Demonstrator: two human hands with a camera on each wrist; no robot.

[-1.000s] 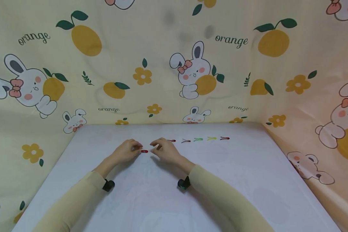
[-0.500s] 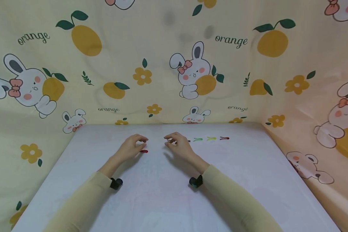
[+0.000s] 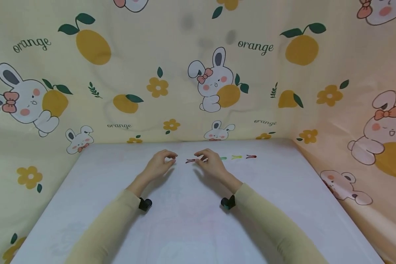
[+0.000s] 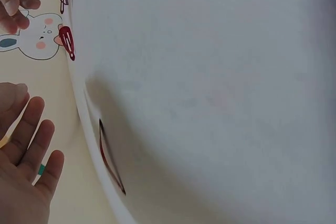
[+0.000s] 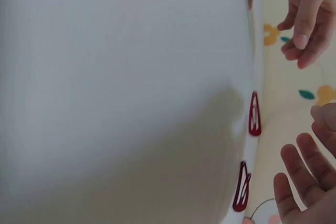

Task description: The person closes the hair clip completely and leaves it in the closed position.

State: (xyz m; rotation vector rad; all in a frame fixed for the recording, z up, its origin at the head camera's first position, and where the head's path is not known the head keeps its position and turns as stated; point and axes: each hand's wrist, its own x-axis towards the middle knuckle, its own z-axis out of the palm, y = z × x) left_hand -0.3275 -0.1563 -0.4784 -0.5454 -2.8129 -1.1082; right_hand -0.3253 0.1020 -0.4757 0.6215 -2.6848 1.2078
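Note:
My left hand hovers above the table with fingers loosely bent, holding nothing. My right hand is beside a dark red hair clip, whose two arms stand apart; its fingers look empty. In the left wrist view, a closed dark red hair clip lies below my left hand; in the head view that hand hides it. The right wrist view has two splayed red clips, one nearer the left hand and one near my right hand.
To the right of my right hand, a green clip, a yellow clip and a red clip continue the row. A printed cloth hangs along the far edge of the white table.
My left hand has left the closed red clip and moved right and away. My right hand has moved right to the row of clips. The head view has shifted slightly right.

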